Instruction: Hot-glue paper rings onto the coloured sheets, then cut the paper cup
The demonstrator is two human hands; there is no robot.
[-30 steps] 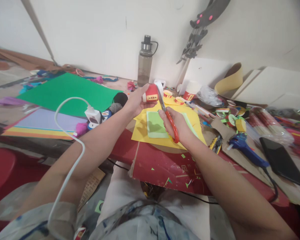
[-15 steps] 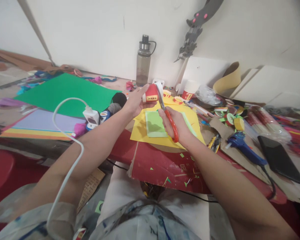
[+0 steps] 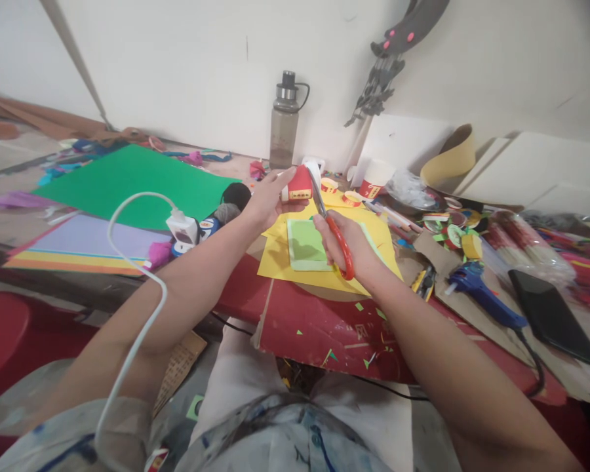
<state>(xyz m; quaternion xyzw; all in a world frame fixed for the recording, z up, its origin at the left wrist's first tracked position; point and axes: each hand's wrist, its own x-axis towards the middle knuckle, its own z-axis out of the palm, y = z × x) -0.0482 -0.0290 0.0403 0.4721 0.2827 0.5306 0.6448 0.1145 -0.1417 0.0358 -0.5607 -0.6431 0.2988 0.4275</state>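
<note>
My left hand [image 3: 270, 200] is closed round a red and white paper cup [image 3: 299, 186], tilted on its side above the table. In my right hand [image 3: 350, 244] is a pair of scissors [image 3: 345, 254] with orange-red handles; its blades lie against the cup's white end, and I cannot tell how far they are apart. Below both hands lie yellow paper [image 3: 280, 265] and a light green sheet [image 3: 305, 248] with a pale border. Cut red and yellow paper rings [image 3: 353, 198] rest just behind, near another paper cup [image 3: 375, 179].
A water bottle [image 3: 284, 124] stands by the wall. Green paper [image 3: 137, 183] and a white charger [image 3: 183, 228] with its cable are at left. On the right lie a blue glue gun [image 3: 486, 295], a black phone [image 3: 553, 314] and a utility knife [image 3: 424, 283]. Paper scraps dot the red cardboard [image 3: 314, 321].
The view has shifted slightly, so everything appears a little further right. My hands keep nearly the same hold on the cup and scissors.
</note>
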